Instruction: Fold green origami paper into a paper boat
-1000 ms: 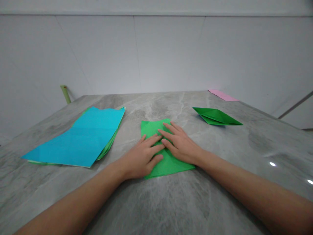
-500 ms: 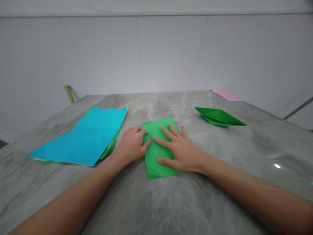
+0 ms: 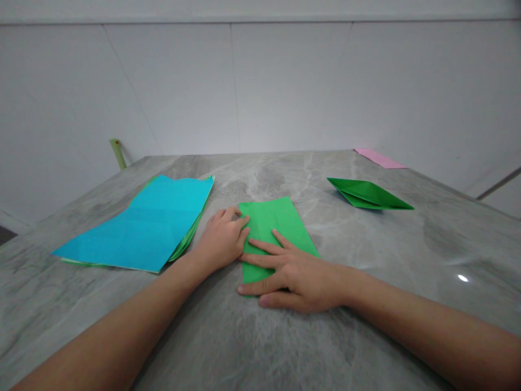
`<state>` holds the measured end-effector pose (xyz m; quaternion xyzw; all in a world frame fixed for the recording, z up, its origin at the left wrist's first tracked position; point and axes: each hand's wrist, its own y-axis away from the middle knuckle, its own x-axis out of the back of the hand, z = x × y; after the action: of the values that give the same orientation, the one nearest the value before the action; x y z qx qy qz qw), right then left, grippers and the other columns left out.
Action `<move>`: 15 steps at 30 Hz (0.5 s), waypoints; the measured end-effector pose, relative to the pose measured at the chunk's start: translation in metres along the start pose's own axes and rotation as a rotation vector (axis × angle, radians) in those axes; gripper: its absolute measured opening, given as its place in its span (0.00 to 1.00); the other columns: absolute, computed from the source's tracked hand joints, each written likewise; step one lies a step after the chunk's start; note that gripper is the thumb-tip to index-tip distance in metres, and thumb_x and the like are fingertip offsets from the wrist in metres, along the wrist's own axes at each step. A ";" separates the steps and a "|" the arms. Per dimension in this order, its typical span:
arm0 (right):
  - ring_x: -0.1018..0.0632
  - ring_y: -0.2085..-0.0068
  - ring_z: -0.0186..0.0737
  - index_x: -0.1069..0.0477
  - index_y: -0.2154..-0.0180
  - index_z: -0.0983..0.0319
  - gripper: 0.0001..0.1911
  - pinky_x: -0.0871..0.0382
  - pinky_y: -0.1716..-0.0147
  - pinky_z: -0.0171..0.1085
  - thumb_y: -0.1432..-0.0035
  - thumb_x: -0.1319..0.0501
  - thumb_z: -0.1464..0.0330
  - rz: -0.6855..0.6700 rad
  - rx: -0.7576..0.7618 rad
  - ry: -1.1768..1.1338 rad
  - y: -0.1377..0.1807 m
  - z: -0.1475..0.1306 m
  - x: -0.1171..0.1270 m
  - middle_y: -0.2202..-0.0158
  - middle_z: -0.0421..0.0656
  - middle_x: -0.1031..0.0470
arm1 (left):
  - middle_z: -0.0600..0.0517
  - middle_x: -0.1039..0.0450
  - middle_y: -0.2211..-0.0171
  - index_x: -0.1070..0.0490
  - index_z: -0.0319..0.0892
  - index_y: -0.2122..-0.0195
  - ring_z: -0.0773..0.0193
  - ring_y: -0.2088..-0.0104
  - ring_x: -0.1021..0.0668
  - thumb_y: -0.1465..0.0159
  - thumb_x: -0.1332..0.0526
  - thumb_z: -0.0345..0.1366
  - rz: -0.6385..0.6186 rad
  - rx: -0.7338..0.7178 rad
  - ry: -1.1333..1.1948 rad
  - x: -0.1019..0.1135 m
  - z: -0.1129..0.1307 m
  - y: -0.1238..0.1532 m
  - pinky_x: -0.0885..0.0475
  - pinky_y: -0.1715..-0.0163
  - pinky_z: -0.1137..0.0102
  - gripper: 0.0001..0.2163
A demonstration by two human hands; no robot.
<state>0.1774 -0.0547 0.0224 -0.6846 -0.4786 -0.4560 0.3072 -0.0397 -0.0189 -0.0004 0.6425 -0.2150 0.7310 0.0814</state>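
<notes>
A folded green paper sheet (image 3: 273, 223) lies flat on the grey marble table (image 3: 260, 336) in front of me. My left hand (image 3: 222, 239) rests at the sheet's left edge with its fingers curled and its fingertips pressing the paper. My right hand (image 3: 293, 274) lies flat over the sheet's near end, fingers stretched out and pointing left along the near edge.
A stack of paper with a blue sheet on top (image 3: 146, 222) lies to the left. A folded green paper shape (image 3: 368, 194) sits at the right, a pink sheet (image 3: 378, 158) farther back. A green stick (image 3: 118, 153) leans by the wall.
My right hand slid toward me to the sheet's near end, uncovering its far part. My left hand moved from on top of the paper to its left edge.
</notes>
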 end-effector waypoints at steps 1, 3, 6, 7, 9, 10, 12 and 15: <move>0.53 0.28 0.55 0.34 0.39 0.45 0.20 0.69 0.36 0.68 0.31 0.47 0.57 0.005 -0.003 -0.025 0.000 0.000 0.001 0.30 0.39 0.46 | 0.37 0.31 0.42 0.27 0.36 0.44 0.49 0.43 0.30 0.30 0.48 0.36 -0.009 0.008 0.005 0.000 0.000 0.000 0.34 0.42 0.52 0.18; 0.48 0.29 0.50 0.31 0.41 0.46 0.19 0.66 0.34 0.64 0.30 0.47 0.59 0.051 -0.018 -0.119 0.001 0.001 0.001 0.33 0.37 0.39 | 0.37 0.35 0.38 0.30 0.36 0.41 0.48 0.38 0.33 0.29 0.49 0.38 -0.038 0.022 0.021 -0.002 0.001 0.001 0.37 0.40 0.49 0.20; 0.31 0.36 0.42 0.27 0.44 0.53 0.18 0.48 0.33 0.51 0.30 0.48 0.65 0.241 -0.123 -0.206 -0.001 0.009 -0.004 0.43 0.39 0.25 | 0.40 0.42 0.32 0.36 0.39 0.36 0.45 0.34 0.39 0.28 0.52 0.40 -0.109 0.041 0.028 -0.005 0.006 0.003 0.43 0.38 0.44 0.22; 0.29 0.38 0.41 0.27 0.43 0.56 0.19 0.43 0.34 0.48 0.31 0.48 0.67 0.311 -0.188 -0.173 -0.003 0.013 -0.006 0.44 0.41 0.24 | 0.40 0.46 0.31 0.39 0.39 0.35 0.43 0.32 0.42 0.28 0.54 0.40 -0.137 0.049 0.020 -0.006 0.008 0.005 0.45 0.38 0.41 0.23; 0.31 0.37 0.46 0.29 0.41 0.64 0.22 0.41 0.35 0.47 0.34 0.47 0.69 0.379 -0.327 -0.022 -0.005 0.020 -0.013 0.40 0.49 0.28 | 0.40 0.52 0.29 0.45 0.37 0.32 0.40 0.30 0.48 0.27 0.57 0.43 -0.187 0.060 -0.001 -0.008 0.012 0.007 0.49 0.38 0.36 0.26; 0.34 0.35 0.49 0.32 0.39 0.69 0.24 0.42 0.34 0.49 0.34 0.48 0.69 0.381 -0.390 0.058 -0.006 0.023 -0.016 0.37 0.53 0.33 | 0.39 0.55 0.29 0.48 0.36 0.31 0.38 0.30 0.50 0.27 0.58 0.45 -0.202 0.062 -0.011 -0.008 0.014 0.008 0.50 0.39 0.35 0.28; 0.41 0.32 0.55 0.39 0.36 0.74 0.29 0.46 0.33 0.54 0.32 0.50 0.65 0.348 -0.477 0.181 -0.007 0.026 -0.021 0.32 0.57 0.43 | 0.38 0.58 0.28 0.51 0.34 0.30 0.36 0.30 0.52 0.28 0.58 0.50 -0.211 0.065 -0.034 -0.008 0.017 0.009 0.53 0.39 0.33 0.31; 0.45 0.30 0.58 0.45 0.33 0.74 0.33 0.49 0.33 0.58 0.30 0.55 0.59 0.291 -0.521 0.252 -0.005 0.024 -0.024 0.30 0.57 0.49 | 0.36 0.59 0.29 0.50 0.30 0.30 0.35 0.30 0.56 0.28 0.58 0.51 -0.209 0.005 -0.074 -0.005 0.025 0.011 0.58 0.38 0.33 0.33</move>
<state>0.1781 -0.0413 -0.0093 -0.7395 -0.2010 -0.5957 0.2406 -0.0209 -0.0387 -0.0059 0.6882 -0.1478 0.6948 0.1473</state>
